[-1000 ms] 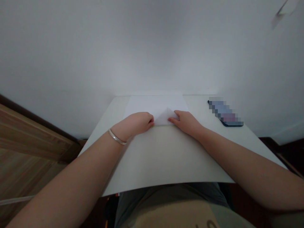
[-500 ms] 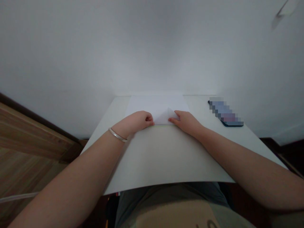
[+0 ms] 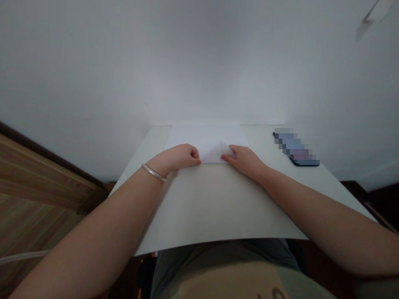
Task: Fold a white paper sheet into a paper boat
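Head cam | 1 paper (image 3: 208, 135), 1 phone (image 3: 296, 148) | right hand (image 3: 249, 162) gripping paper, left hand (image 3: 177, 158) curled, can't tell if pinching | left's sitting slightly further left than earlier

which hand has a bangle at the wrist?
The left hand: a silver bangle circles its wrist, whereas the right hand has a bare wrist.

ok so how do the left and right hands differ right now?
Fingers: the left hand has its fingers curled in toward the palm; the right hand has its thumb and forefinger spread apart.
Wrist: the left hand has a silver bangle at its wrist; the right hand's wrist is bare.
Shared: both are at the near part of the white paper.
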The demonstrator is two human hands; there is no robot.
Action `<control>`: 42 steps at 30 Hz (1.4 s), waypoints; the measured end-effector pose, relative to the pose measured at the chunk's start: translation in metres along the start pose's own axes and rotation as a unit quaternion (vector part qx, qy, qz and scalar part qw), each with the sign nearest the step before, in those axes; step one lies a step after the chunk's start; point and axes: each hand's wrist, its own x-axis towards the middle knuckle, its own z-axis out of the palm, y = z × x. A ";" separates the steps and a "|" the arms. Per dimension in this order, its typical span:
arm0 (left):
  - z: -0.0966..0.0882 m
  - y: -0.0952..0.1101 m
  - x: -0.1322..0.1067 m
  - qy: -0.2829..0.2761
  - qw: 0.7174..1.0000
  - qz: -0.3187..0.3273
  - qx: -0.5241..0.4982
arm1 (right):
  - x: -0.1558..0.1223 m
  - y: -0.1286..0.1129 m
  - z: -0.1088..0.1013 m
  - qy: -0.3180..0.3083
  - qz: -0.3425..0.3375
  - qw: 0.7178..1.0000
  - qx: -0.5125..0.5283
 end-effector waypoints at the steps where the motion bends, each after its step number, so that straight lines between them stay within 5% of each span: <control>1: 0.000 0.001 0.000 -0.001 1.000 -0.005 0.002 | 0.000 0.000 0.000 0.001 -0.001 1.000 -0.001; 5: 0.000 0.002 -0.001 -0.012 1.000 -0.021 0.007 | -0.001 0.000 -0.001 0.002 -0.004 1.000 -0.001; 10: 0.000 -0.001 -0.002 0.049 0.998 -0.021 0.017 | -0.002 0.000 -0.002 -0.002 -0.008 1.000 0.002; 16: -0.001 -0.003 -0.006 0.026 1.000 -0.009 -0.006 | -0.001 0.001 0.000 0.006 -0.012 1.000 -0.011; 19: 0.007 0.010 -0.012 0.132 0.990 -0.028 0.026 | 0.001 -0.002 -0.002 0.003 -0.011 1.000 -0.007; 21: 0.015 0.022 -0.017 0.244 0.966 0.025 0.086 | 0.003 -0.005 -0.004 0.004 -0.011 1.000 -0.001; 23: 0.022 0.032 -0.021 0.279 0.945 0.095 0.140 | 0.005 -0.007 -0.006 0.008 -0.009 1.000 -0.001; 31: 0.033 0.022 -0.008 0.231 0.956 0.132 0.126 | 0.005 -0.012 -0.007 0.010 0.001 1.000 -0.010; 42: 0.040 0.021 -0.001 0.239 0.949 0.133 0.155 | 0.006 -0.011 -0.006 0.016 0.010 0.997 0.080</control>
